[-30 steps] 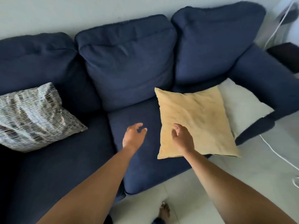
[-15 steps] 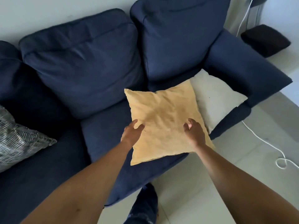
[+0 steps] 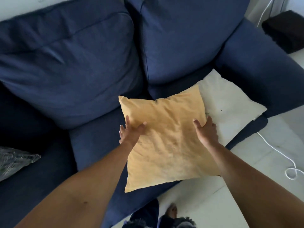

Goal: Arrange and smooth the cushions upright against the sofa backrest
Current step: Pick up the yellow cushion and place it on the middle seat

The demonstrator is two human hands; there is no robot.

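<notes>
Nearest, a bare foot (image 3: 171,211) stands on the pale floor (image 3: 205,204) at the sofa's front edge, with a white cable (image 3: 279,153) curling across the floor off to the right. Both forearms reach forward over the seat to the yellow cushion (image 3: 166,142), which lies flat on the navy sofa (image 3: 92,145), its near corner overhanging the seat edge. The left hand (image 3: 131,134) grips the cushion's left edge, thumb on top and fingers curled round the side; the right hand (image 3: 206,132) clasps the right edge the same way. Just beyond, a white cushion (image 3: 230,102) lies flat, partly under the yellow one and tucked against the right armrest (image 3: 256,60). Far left, a grey patterned cushion (image 3: 14,160) peeks in. Behind everything, two plump back cushions (image 3: 69,63) stand against the backrest.
</notes>
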